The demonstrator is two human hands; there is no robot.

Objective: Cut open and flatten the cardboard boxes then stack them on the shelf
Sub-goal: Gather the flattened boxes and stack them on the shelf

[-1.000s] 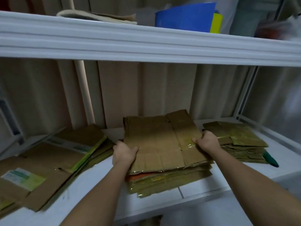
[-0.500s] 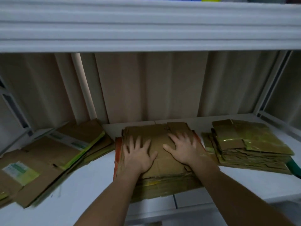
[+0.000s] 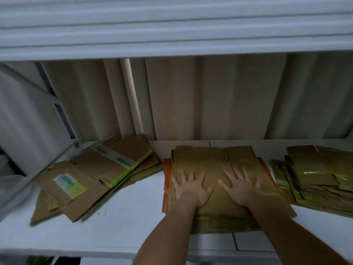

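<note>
A beige curtain (image 3: 191, 98) hangs in vertical folds across the back, filling the middle of the frame from left to right. A pale round pole (image 3: 131, 96) stands upright in front of it, left of centre. At the far left a white slanted metal frame (image 3: 57, 111) with dark slots runs down toward the lower left. Something pale and blurred (image 3: 11, 180) sits at the left edge; what it is cannot be told
</note>
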